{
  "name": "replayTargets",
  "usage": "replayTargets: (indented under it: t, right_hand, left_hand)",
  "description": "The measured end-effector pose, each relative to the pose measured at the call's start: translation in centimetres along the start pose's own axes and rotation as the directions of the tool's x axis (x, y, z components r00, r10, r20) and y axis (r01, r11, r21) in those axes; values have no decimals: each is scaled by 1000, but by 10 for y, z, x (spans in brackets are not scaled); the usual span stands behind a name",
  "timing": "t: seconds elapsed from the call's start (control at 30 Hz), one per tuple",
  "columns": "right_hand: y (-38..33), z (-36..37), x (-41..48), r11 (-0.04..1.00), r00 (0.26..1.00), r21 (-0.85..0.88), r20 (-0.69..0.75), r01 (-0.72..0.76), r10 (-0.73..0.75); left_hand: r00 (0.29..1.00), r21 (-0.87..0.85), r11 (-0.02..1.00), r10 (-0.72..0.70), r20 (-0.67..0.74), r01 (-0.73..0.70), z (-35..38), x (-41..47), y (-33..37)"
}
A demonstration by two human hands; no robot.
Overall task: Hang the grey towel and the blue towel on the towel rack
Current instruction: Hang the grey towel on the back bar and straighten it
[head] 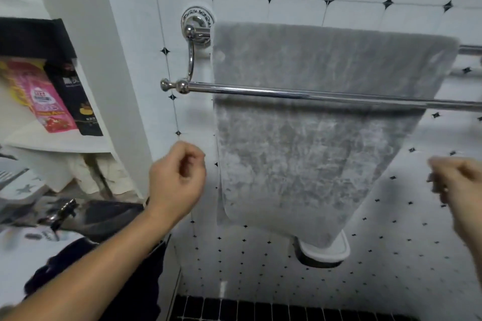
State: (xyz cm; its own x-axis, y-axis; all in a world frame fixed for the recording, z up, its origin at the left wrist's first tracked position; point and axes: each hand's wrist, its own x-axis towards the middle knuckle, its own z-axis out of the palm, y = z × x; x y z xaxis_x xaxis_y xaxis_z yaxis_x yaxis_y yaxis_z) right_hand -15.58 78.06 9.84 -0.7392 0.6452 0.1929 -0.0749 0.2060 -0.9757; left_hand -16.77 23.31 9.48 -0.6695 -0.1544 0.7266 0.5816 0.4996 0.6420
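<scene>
The grey towel point(313, 154) hangs over the rear bar of the chrome towel rack point(260, 91), draped flat behind the front bar. My left hand point(177, 180) hovers just left of the towel's lower half, fingers loosely curled, holding nothing. My right hand point(456, 185) is at the right edge of the frame, blurred, fingers curled, apart from the towel. A dark blue cloth point(65, 266), possibly the blue towel, lies at the lower left under my left forearm.
A white shelf unit point(65, 143) at the left holds a pink packet point(44, 101) and a black packet point(75, 101). A white dish point(328, 250) sits on the wall below the towel. Black floor tiles point(260, 310) run along the bottom.
</scene>
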Motion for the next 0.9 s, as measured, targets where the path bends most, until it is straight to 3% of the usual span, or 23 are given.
replayTargets:
  t: [0.03,0.07,0.1,0.17,0.27,0.33,0.4,0.5,0.57,0.67,0.77,0.83,0.9]
  right_hand:
    - [15,31,-44,997,994,-78,109,29,-20]
    - [25,54,-80,972,985,-232,160,-31,69]
    - [29,71,-86,965,964,-249,228,-78,136]
    - [48,90,-97,950,897,-293,383,-106,219]
    - [64,101,-89,932,869,-351,430,-91,246]
    - [71,109,-88,936,848,-317,444,-153,289]
    - [76,108,-91,930,826,-304,455,-206,332]
    - [90,101,-105,905,750,-332,518,-267,411]
    - [104,94,-118,889,726,-350,524,-294,446]
    - [123,82,-130,891,756,-345,486,-295,438]
    - [125,68,-136,889,778,-308,440,-338,449]
    - [126,60,-138,891,791,-273,415,-362,449]
    - [125,57,-142,892,798,-262,402,-370,449]
  left_hand:
    - [974,82,989,-135,180,122,11,-21,-12]
    - [910,169,962,-261,322,217,23,-47,-28]
    - [831,233,927,-368,416,294,35,-65,-46]
    - [730,273,862,-506,459,427,55,-69,-72]
    - [639,296,817,-573,513,495,82,-66,-92]
    - [594,207,747,-638,489,632,95,-66,-97]
    - [560,140,700,-660,501,700,104,-63,-101]
    - [484,223,671,-690,538,707,104,-73,-110]
    - [499,258,674,-705,504,692,96,-85,-114]
    - [566,173,695,-682,463,697,84,-96,-123]
    - [454,50,592,-666,592,804,74,-96,-127]
    - [396,75,602,-609,687,795,71,-97,-127]
    - [384,70,601,-591,710,796,67,-102,-127]
